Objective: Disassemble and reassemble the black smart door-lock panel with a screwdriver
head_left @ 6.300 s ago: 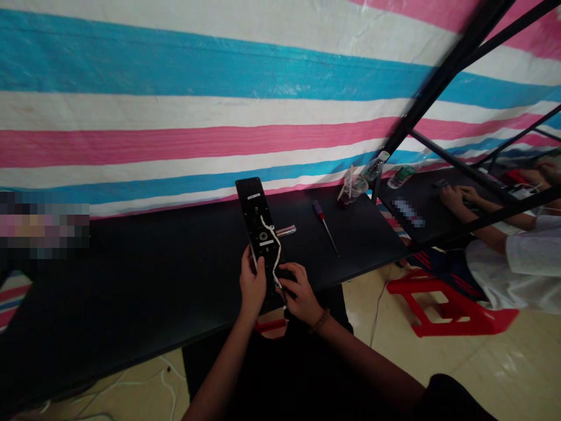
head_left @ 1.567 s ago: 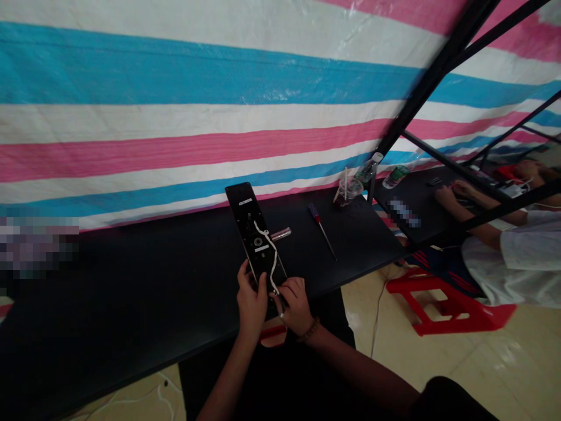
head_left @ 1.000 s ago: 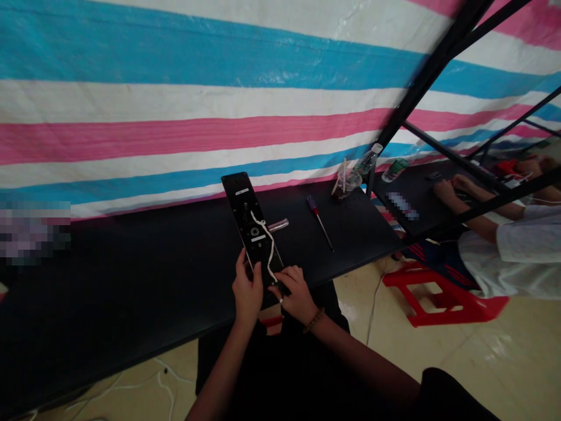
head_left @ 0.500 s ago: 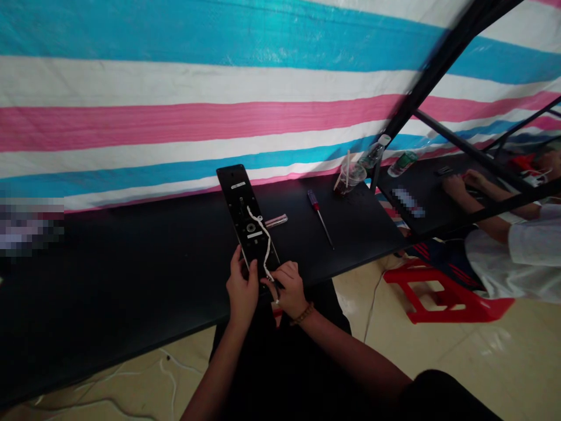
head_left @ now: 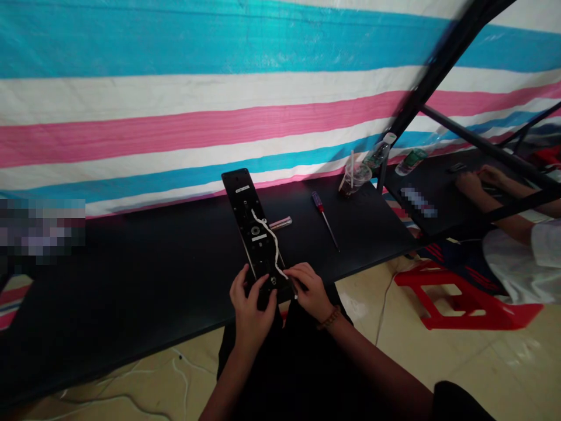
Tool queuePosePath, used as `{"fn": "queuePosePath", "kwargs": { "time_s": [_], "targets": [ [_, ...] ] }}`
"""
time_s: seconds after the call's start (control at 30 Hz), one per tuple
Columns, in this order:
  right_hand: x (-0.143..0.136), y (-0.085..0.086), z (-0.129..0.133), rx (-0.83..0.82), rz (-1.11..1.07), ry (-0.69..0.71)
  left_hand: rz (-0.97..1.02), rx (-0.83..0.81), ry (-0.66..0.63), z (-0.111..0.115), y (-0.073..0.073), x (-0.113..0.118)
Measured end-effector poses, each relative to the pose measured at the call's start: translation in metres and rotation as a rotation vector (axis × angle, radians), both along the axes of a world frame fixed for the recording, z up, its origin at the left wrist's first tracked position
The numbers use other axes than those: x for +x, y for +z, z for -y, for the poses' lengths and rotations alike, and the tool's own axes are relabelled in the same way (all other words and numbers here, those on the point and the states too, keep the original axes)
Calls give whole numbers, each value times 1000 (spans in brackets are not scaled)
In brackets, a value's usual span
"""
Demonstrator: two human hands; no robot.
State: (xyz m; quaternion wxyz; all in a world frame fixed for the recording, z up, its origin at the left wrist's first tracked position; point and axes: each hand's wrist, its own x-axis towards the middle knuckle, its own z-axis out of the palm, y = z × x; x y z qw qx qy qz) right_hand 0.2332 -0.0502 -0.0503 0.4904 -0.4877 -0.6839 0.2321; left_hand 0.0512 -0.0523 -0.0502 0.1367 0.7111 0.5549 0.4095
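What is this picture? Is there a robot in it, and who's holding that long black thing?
No robot here, just a person working with two bare hands. The camera is worn on that person's head, so you see what they see, looking forward and down.

The left hand holds the near end of a long black panel. The right hand pinches a white cord near its lower end.

On the black table, to the right of the panel, lies a screwdriver. Farther back stands a clear plastic cup. A small pinkish thing lies beside the panel, but I can't tell what it is.

Over on the right is another person.
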Motion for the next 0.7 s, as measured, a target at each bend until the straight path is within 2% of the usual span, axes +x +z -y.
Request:
{"fn": "queuePosePath", "kwargs": {
  "time_s": [0.13, 0.2, 0.3, 0.43, 0.7],
  "targets": [
    [8, 8, 3, -14, 65, -156, -8, 47, 13, -8, -5, 7],
    [2, 14, 4, -17, 92, -108, 14, 73, -11, -13, -8, 8],
    [-13, 19, 3, 1, 169, 62, 38, 93, -54, -15, -12, 7],
    [-26, 14, 0, 45, 212, 93, 49, 53, -69, -11, -15, 6],
    [-36, 0, 0, 149, 244, -72, 63, 1, -99, -8, -15, 6]
  ]
}}
